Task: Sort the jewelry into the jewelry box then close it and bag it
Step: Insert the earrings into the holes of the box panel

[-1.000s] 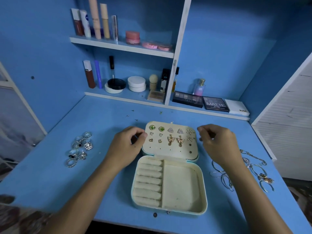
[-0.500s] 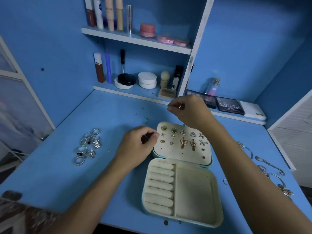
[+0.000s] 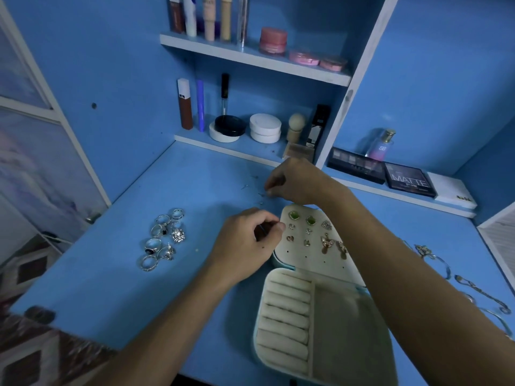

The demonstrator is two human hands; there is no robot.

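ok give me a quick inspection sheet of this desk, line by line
surface: blue desk, small dark specks near its back edge
job's things: jewelry box open, lid laid flat with earrings pinned in it, ring rolls bare; rings heaped left of the box; bracelets on the right
clutter: cosmetics on the shelves, eyeshadow palettes at the back
grippers: left hand pinching something tiny at the lid's left edge; right hand pinching a small item beyond the box
cables: nothing seen
surroundings: blue walls, patterned fabric bottom left
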